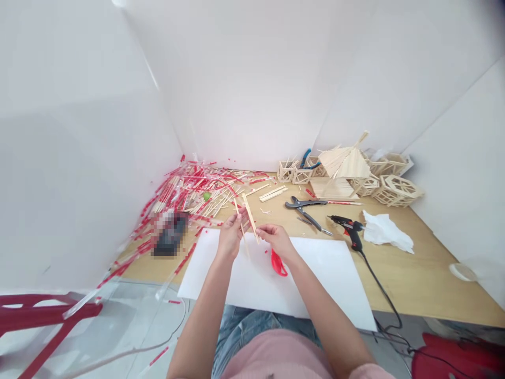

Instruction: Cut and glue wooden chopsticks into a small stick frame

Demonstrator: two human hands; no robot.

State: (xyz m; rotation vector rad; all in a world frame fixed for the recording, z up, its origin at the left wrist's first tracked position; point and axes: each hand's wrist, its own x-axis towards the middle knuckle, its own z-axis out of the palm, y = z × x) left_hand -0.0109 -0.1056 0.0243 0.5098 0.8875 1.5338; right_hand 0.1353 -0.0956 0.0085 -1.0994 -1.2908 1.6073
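My left hand (231, 235) is closed around a thin wooden chopstick (244, 241) that slants across the fingers. Its fingertips also reach a paler bundle of chopsticks (248, 208) just to the right. With thumb and fingers, my right hand (277, 240) pinches the lower end of that bundle; how many sticks it has I cannot tell. Both hands are above a white board (315, 273) at the table's front. On the board, partly behind my right wrist, lies a red strap-like item (278, 264).
Loose chopsticks and red-and-clear wrappers (189, 181) heap up at the back left, near a dark, blurred-out object (170, 237). To the right are cutting pliers (305, 205), a corded glue gun (349, 229), white tissue (386, 231) and wooden stick frames (398, 190). White walls enclose the table.
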